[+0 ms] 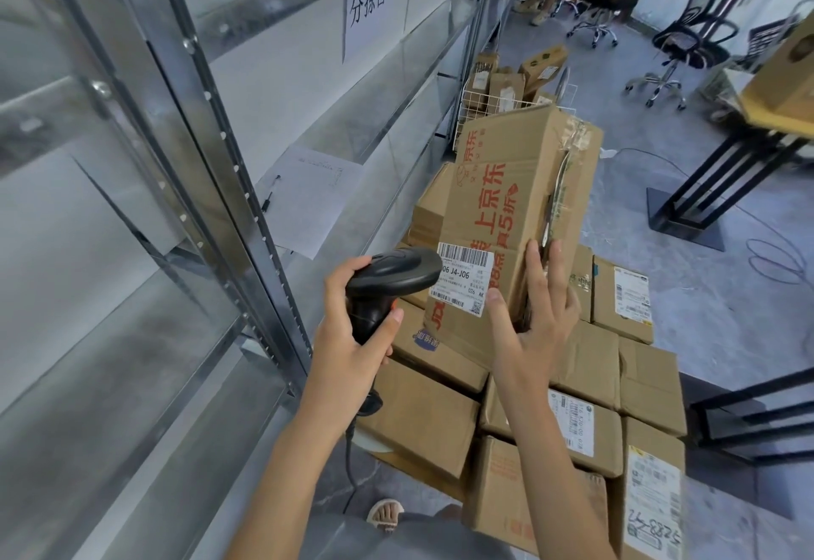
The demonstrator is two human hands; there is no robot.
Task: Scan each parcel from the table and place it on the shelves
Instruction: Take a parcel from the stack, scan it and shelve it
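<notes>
Far left: metal shelves [185, 189] running along the wall, steel uprights w/ bolt holes. A paper sign [374, 9] w/ printed characters is hanging on the back panel; a sheet of paper [308, 202] w/ a pen [269, 194] is lying on one shelf level.

Centre-left: left hand [352, 339] is gripping the handle of a black barcode scanner [387, 282], fingers wrapped round it, thumb up by the trigger area. Scanner head is pointing at, and just beside, the white shipping label [462, 280] on the held parcel [519, 216].

Centre: parcel is a tall brown carton w/ red print, being held tilted above the stack, label side facing the camera. Right hand [533, 321] is grasping it at the lower right edge: thumb on the label face, fingers reaching up the taped side.

Below/right: approx. a dozen more cardboard parcels [586, 423] are sitting packed together on the surface, which they are covering; several w/ white labels. Behind them a white wire basket [475, 105] is holding further boxes.

Far right: black metal frame [722, 176], office chairs [674, 57] on the grey floor.
</notes>
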